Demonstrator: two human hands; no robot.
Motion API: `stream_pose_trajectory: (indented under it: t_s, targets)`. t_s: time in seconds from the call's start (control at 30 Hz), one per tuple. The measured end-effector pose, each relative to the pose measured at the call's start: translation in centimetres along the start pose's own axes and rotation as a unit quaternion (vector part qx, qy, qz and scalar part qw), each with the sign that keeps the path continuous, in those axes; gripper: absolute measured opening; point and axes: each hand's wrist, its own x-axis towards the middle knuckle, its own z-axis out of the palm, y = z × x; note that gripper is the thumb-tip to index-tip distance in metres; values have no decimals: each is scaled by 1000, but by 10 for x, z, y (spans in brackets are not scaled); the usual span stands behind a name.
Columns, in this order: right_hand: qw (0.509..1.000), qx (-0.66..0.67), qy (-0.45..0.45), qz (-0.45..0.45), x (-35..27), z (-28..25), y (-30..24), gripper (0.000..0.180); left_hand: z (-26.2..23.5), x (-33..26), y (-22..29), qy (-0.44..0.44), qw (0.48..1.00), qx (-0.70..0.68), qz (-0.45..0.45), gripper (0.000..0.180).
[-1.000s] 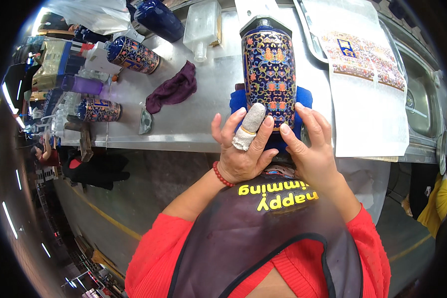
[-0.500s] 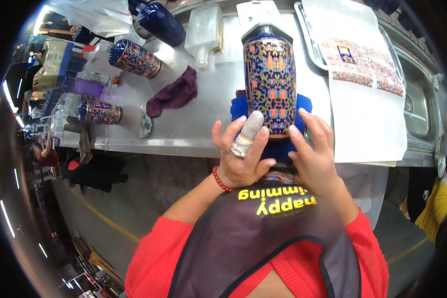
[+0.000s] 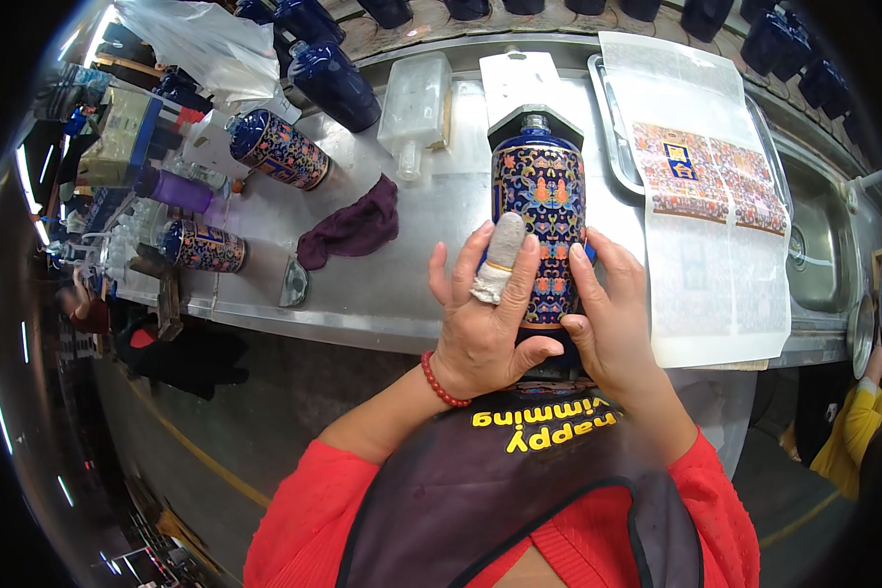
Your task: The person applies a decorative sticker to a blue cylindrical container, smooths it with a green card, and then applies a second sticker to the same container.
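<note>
The bare left hand (image 3: 488,323) and right hand (image 3: 612,328) have moved farther up the glossy, dark-blue, floral-patterned cylindrical bottle (image 3: 544,184); more plain dark-blue bottles (image 3: 708,14) have come into view beyond the metal surface (image 3: 363,296).

Crumpled purple cloth (image 3: 353,225) on metal counter (image 3: 392,299); translucent plastic bag (image 3: 201,49) upper left; sink (image 3: 825,230) far right.

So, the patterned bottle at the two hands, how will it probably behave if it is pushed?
The bottle is probably stiff: its wall shows no dent near the left hand. Its glossy blue shoulder suggests a slippery surface. It may roll if laid flat, since its body looks rounded.
</note>
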Motion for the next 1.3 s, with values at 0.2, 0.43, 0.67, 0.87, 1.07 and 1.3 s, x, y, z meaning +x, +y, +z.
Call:
stream_pose_trajectory:
  t_s: [0.2,0.43,0.67,0.87,1.07,1.3]
  targets:
    - [1000,28,-1,11,4,-2,5,62,-11,13,5,-50,994,23,92,88]
    - [998,59,2,1,3,-1,12,66,-17,55,-43,-49,988,-64,133,87]
    - [997,79,5,12,3,2,15,65,-9,115,-76,-58,979,-60,188,78]
    - [997,70,17,29,-2,-12,17,62,-14,103,-60,-63,959,-7,276,70]
    - [996,59,59,41,-5,-20,23,56,-18,78,-44,-79,951,-48,294,66]
    - [997,53,51,26,4,-22,22,54,-8,127,-75,-38,967,-59,244,60]
